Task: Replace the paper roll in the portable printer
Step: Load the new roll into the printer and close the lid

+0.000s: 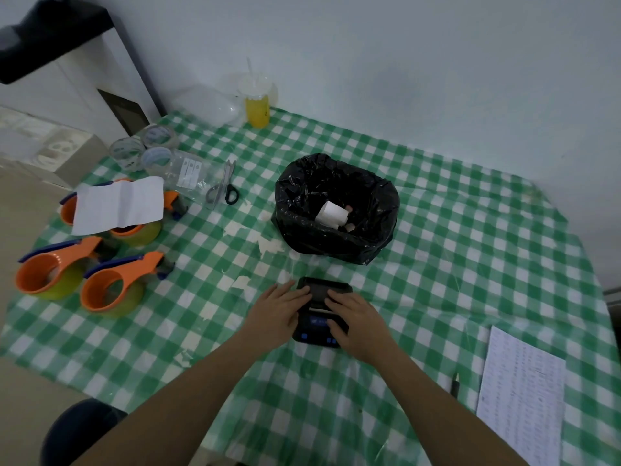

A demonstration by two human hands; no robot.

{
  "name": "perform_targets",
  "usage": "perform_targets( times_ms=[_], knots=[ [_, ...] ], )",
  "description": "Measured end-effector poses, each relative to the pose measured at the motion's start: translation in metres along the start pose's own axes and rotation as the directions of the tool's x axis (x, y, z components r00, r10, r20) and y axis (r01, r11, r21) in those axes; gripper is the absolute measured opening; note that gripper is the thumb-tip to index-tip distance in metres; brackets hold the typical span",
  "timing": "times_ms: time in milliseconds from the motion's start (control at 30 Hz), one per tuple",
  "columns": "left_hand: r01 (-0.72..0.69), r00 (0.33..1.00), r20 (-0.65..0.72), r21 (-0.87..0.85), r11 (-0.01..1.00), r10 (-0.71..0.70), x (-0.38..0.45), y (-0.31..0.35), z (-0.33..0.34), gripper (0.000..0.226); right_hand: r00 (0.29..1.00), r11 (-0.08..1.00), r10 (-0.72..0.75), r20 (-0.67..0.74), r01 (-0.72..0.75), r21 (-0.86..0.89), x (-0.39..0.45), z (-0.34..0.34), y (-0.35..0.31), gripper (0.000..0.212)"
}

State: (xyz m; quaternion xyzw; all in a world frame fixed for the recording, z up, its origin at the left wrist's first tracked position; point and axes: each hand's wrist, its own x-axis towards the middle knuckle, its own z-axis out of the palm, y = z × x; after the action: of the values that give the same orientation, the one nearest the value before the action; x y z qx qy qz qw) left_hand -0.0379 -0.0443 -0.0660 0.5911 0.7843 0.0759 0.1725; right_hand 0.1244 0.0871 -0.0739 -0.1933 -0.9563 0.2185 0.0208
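A small black portable printer (321, 322) with a blue display lies on the green checked tablecloth (437, 264) near the front middle. A thin white strip of paper shows at its slot. My left hand (280, 314) grips the printer's left side, fingers resting on its cover. My right hand (358, 319) lies over the right side, fingers pressing on the cover and body. Behind the printer stands a bin lined with a black bag (336, 210), holding a white paper roll (332, 215).
Three orange tape dispensers (111, 290) and a white sheet (119, 205) sit at the left. Scissors (225, 186), clear tape rolls (148, 151) and a yellow drink cup (257, 104) lie further back. A printed sheet (521, 395) and a pen (455, 385) are at the right.
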Motion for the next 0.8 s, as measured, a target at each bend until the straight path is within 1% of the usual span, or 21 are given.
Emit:
perform_targets(
  times_ms=[100, 167, 233, 267, 300, 333, 367, 400, 433, 467, 500, 533, 567, 600, 700, 800],
  knots=[
    [0.062, 0.989, 0.138, -0.074, 0.995, -0.051, 0.001, 0.003, -0.001, 0.049, 0.995, 0.997, 0.07, 0.065, -0.07, 0.01, 0.005, -0.008, -0.008, 0.043],
    [0.065, 0.976, 0.212, -0.046, 0.997, -0.054, 0.005, 0.004, -0.006, 0.05, 0.991, 0.998, 0.06, 0.122, -0.056, -0.038, 0.009, -0.013, -0.013, 0.043],
    [0.048, 0.969, 0.245, -0.011, 0.999, -0.044, 0.007, 0.003, -0.009, 0.052, 0.979, 0.996, 0.051, 0.197, -0.036, -0.08, 0.012, -0.018, -0.012, 0.047],
    [0.047, 0.966, 0.255, -0.005, 0.999, -0.044, 0.008, 0.003, -0.01, 0.053, 0.97, 0.997, 0.063, 0.236, -0.05, -0.062, 0.013, -0.02, -0.011, 0.048],
    [0.063, 0.965, 0.255, -0.038, 0.997, -0.051, 0.008, 0.003, -0.009, 0.054, 0.965, 0.996, 0.088, 0.249, -0.09, -0.004, 0.014, -0.022, -0.01, 0.046],
    [0.092, 0.969, 0.241, -0.118, 0.989, -0.061, 0.007, 0.003, -0.006, 0.056, 0.967, 0.985, 0.131, 0.219, -0.152, 0.081, 0.014, -0.024, -0.009, 0.044],
    [0.132, 0.974, 0.211, -0.243, 0.961, -0.081, 0.005, 0.005, -0.005, 0.058, 0.969, 0.961, 0.197, 0.15, -0.222, 0.166, 0.012, -0.023, -0.008, 0.043],
    [0.172, 0.978, 0.178, -0.388, 0.905, -0.11, 0.001, 0.007, 0.0, 0.061, 0.956, 0.923, 0.287, 0.066, -0.295, 0.248, 0.008, -0.022, -0.01, 0.043],
    [0.2, 0.979, 0.142, -0.519, 0.831, -0.147, -0.004, 0.011, 0.003, 0.066, 0.922, 0.867, 0.387, 0.003, -0.364, 0.341, 0.002, -0.02, -0.012, 0.045],
    [0.219, 0.975, 0.121, -0.619, 0.754, -0.184, -0.01, 0.015, 0.006, 0.071, 0.875, 0.787, 0.485, -0.01, -0.431, 0.441, -0.005, -0.016, -0.015, 0.048],
    [0.233, 0.97, 0.115, -0.684, 0.691, -0.213, -0.015, 0.019, 0.008, 0.075, 0.826, 0.691, 0.564, 0.024, -0.487, 0.534, -0.012, -0.011, -0.018, 0.05],
    [0.244, 0.965, 0.116, -0.725, 0.644, -0.235, -0.018, 0.024, 0.009, 0.074, 0.786, 0.595, 0.612, 0.09, -0.532, 0.602, -0.017, -0.006, -0.021, 0.053],
    [0.264, 0.958, 0.13, -0.747, 0.61, -0.256, -0.02, 0.028, 0.01, 0.072, 0.763, 0.524, 0.63, 0.148, -0.557, 0.644, -0.022, -0.002, -0.023, 0.054],
    [0.284, 0.951, 0.145, -0.761, 0.584, -0.274, -0.021, 0.031, 0.012, 0.07, 0.751, 0.487, 0.632, 0.189, -0.576, 0.657, -0.025, 0.002, -0.025, 0.055],
    [0.339, 0.927, 0.174, -0.765, 0.548, -0.331, -0.021, 0.028, 0.018, 0.07, 0.726, 0.433, 0.644, 0.24, -0.604, 0.669, -0.027, 0.005, -0.028, 0.053],
    [0.363, 0.914, 0.179, -0.758, 0.542, -0.363, -0.022, 0.024, 0.023, 0.073, 0.716, 0.381, 0.656, 0.239, -0.587, 0.714, -0.026, 0.006, -0.029, 0.051]
  ],
)
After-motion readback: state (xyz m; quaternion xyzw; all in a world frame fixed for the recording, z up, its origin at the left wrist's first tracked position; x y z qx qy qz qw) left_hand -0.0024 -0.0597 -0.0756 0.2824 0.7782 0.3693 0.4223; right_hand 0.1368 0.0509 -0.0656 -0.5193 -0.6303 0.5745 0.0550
